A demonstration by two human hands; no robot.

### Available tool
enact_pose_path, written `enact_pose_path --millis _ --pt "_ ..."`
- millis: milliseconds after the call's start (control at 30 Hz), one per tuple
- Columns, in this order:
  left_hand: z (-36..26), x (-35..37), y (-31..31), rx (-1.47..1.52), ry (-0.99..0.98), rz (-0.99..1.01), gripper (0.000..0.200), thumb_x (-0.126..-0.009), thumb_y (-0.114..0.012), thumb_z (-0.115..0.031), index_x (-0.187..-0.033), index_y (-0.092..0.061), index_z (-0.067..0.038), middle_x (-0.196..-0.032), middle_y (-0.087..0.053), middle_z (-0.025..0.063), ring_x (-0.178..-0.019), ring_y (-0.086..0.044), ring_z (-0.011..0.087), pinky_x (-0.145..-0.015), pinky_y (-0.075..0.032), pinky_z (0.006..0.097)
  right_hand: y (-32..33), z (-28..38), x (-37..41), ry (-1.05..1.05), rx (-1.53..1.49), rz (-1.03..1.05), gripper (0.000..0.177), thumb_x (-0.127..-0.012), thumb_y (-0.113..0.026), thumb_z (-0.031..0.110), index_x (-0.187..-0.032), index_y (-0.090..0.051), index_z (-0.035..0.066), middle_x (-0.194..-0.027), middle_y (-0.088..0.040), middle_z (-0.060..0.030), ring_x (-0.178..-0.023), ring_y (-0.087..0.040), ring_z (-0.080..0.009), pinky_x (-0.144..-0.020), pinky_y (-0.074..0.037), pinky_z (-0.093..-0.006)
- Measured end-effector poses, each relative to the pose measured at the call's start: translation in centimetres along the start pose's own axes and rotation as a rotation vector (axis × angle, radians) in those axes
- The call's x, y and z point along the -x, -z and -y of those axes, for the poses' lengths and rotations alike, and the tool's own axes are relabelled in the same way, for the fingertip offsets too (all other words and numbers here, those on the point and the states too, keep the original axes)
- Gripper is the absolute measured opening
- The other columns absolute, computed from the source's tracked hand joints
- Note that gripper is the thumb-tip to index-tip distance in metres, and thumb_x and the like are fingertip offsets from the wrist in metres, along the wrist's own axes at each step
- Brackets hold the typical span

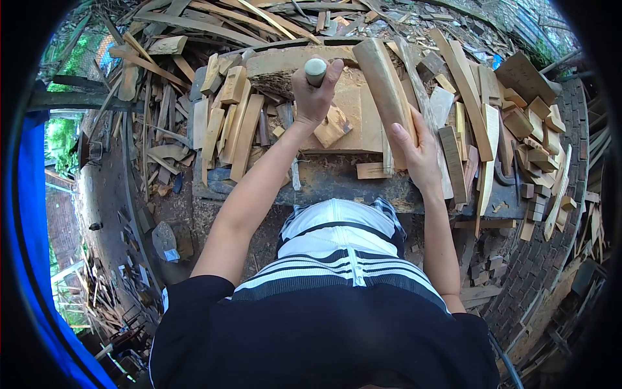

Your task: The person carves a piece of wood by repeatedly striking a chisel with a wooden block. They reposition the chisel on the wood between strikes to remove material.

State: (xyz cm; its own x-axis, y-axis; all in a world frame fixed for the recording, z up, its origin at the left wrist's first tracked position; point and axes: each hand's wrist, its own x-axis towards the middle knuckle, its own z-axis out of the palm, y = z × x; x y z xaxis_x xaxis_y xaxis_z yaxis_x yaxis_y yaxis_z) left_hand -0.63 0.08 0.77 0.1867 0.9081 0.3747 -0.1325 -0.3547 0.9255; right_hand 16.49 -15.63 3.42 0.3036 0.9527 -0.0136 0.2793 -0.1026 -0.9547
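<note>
My left hand [313, 97] is closed around an upright tool handle [315, 70] with a pale, rounded end. The tool's lower part is hidden beneath the fist. Just below that hand, a small, roughly cut wood block [333, 127] rests on a broad, light wooden work block [350, 107]. My right hand [420, 152] grips the near end of a thick wooden club [382, 84], thumb lying along its top. The club's far end is raised and points forward, to the right of the tool handle.
A dark bench [363, 192] runs across in front of me. Wooden strips [246, 136] lie to the left, and long boards [463, 97] to the right. Small cut blocks [538, 136] are heaped at the far right. Scrap wood [214, 26] is piled behind.
</note>
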Motion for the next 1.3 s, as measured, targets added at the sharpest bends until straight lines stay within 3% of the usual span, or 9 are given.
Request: enact_pose_path --millis 667,767,867,967,1033,1067,1167,1200,1300 --pt "-0.6 -0.1 1.2 0.182 0.134 0.014 0.027 -0.095 -0.062 -0.020 -0.075 -0.048 -0.009 -0.052 -0.044 -0.0031 -0.039 -0.039 0.0037 -0.035 -0.028 0.0203 0.6 1.7 -0.9 0.008 0.011 0.025 0.070 -0.089 -0.064 0.048 -0.139 -0.047 0.002 -0.114 -0.065 -0.0198 -0.101 -0.064 -0.0209 -0.087 -0.050 -0.0324" --pt "-0.8 0.1 0.9 0.145 0.136 0.002 0.027 -0.094 -0.063 -0.020 -0.074 -0.049 -0.008 -0.052 -0.045 -0.0037 -0.040 -0.039 0.0032 -0.036 -0.029 0.0201 0.6 4.7 -1.7 0.093 -0.006 -0.002 0.067 -0.089 -0.064 0.045 -0.139 -0.047 0.003 -0.112 -0.065 -0.0187 -0.099 -0.065 -0.0217 -0.085 -0.051 -0.0324" --pt "-0.3 0.6 0.2 -0.018 0.079 0.026 0.027 -0.089 -0.068 -0.019 -0.070 -0.055 -0.006 -0.055 -0.051 -0.0024 -0.050 -0.050 0.0048 -0.046 -0.039 0.0233 0.0 9.7 -2.4 0.371 -0.042 -0.060 0.063 -0.089 -0.064 0.041 -0.139 -0.048 0.005 -0.111 -0.066 -0.0185 -0.096 -0.066 -0.0229 -0.082 -0.053 -0.0336" --pt "-0.8 1.0 -0.8 -0.171 -0.159 -0.006 0.018 -0.085 -0.069 -0.015 -0.075 -0.059 -0.003 -0.058 -0.056 0.0023 -0.055 -0.056 0.0087 -0.053 -0.045 0.0269 -0.9 11.3 -3.4 0.606 -0.095 -0.133 0.061 -0.089 -0.063 0.044 -0.138 -0.049 0.011 -0.098 -0.069 -0.0181 -0.082 -0.070 -0.0246 -0.073 -0.056 -0.0368" --pt "-0.3 1.2 -0.6 -0.203 -0.205 0.036 0.012 -0.080 -0.068 -0.011 -0.081 -0.062 0.000 -0.062 -0.061 0.0066 -0.059 -0.059 0.0116 -0.058 -0.048 0.0294 -0.9 10.4 -4.3 0.415 0.611 0.155 0.059 -0.089 -0.061 0.049 -0.138 -0.050 0.019 -0.081 -0.070 -0.0163 -0.067 -0.070 -0.0269 -0.063 -0.057 -0.0386" --pt "-0.3 1.4 -0.6 -0.186 -0.177 0.016 0.013 -0.079 -0.069 -0.010 -0.083 -0.063 0.000 -0.063 -0.062 0.0074 -0.059 -0.059 0.0123 -0.058 -0.049 0.0301 -1.2 9.9 -5.2 0.390 0.618 0.183 0.058 -0.088 -0.059 0.054 -0.138 -0.050 0.024 -0.070 -0.068 -0.0139 -0.058 -0.068 -0.0285 -0.058 -0.057 -0.0375" --pt "-0.3 1.1 -0.8 -0.194 -0.217 -0.042 0.011 -0.078 -0.068 -0.009 -0.082 -0.064 0.000 -0.065 -0.063 0.0090 -0.060 -0.061 0.0124 -0.058 -0.048 0.0299 -0.4 11.7 -5.1 0.400 0.606 0.168 0.060 -0.089 -0.059 0.054 -0.139 -0.049 0.023 -0.072 -0.068 -0.0135 -0.059 -0.068 -0.0260 -0.057 -0.056 -0.0355" --pt "-0.2 1.3 -0.5 -0.199 -0.139 -0.049 0.010 -0.078 -0.068 -0.009 -0.082 -0.064 0.000 -0.066 -0.064 0.0098 -0.062 -0.062 0.0121 -0.058 -0.048 0.0291 -0.9 11.3 -4.9 0.530 0.378 0.042 0.060 -0.089 -0.058 0.055 -0.139 -0.049 0.023 -0.073 -0.069 -0.0137 -0.058 -0.068 -0.0243 -0.055 -0.056 -0.0363" --pt "0.0 1.6 -0.1 -0.212 -0.077 -0.060 0.009 -0.079 -0.067 -0.009 -0.080 -0.064 0.000 -0.065 -0.064 0.0097 -0.061 -0.062 0.0111 -0.057 -0.047 0.0278 -1.7 11.2 -4.3 0.545 0.267 0.004 0.059 -0.089 -0.058 0.054 -0.139 -0.050 0.024 -0.075 -0.069 -0.0142 -0.059 -0.068 -0.0257 -0.055 -0.056 -0.0376"
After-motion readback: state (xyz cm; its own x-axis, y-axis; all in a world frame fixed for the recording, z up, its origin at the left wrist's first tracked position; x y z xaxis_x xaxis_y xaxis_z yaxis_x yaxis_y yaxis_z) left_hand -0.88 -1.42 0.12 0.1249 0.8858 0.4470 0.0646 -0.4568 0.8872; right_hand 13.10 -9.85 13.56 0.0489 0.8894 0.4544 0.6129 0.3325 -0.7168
